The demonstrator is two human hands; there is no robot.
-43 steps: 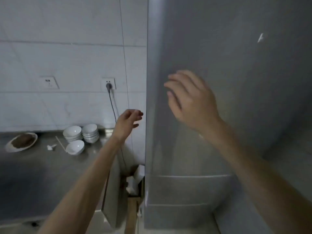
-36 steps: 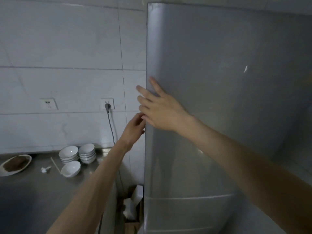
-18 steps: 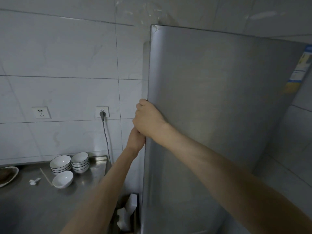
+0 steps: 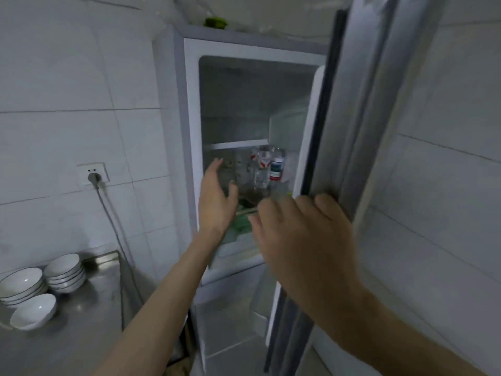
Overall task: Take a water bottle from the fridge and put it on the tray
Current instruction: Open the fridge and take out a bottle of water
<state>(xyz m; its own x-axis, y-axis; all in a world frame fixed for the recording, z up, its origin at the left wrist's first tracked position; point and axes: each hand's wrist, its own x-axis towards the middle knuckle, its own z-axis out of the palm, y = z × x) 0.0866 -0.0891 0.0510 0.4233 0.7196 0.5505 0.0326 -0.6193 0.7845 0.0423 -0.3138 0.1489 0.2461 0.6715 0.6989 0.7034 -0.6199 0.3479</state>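
The fridge (image 4: 191, 109) stands open, its door (image 4: 360, 109) swung out to the right. Several clear water bottles (image 4: 262, 169) with red and white labels stand on the middle shelf, one with a blue label (image 4: 276, 169) at the right. My left hand (image 4: 217, 199) is open, fingers spread, reaching into the fridge just left of the bottles and touching none of them. My right hand (image 4: 306, 234) is in front of the door's edge, fingers loosely curled, with nothing in it. No tray is in view.
A steel counter (image 4: 89, 308) at the lower left carries stacked white bowls (image 4: 65, 272) and one single bowl (image 4: 34, 310). A plugged wall socket (image 4: 93, 176) with a hanging cable is left of the fridge. A green thing (image 4: 215, 22) lies on the fridge top. Green items fill the lower shelf (image 4: 240, 225).
Both hands gripped the closed door's left edge; the door has since swung open to the right. My left hand has moved inside toward the bottles, and my right hand has come off the edge.
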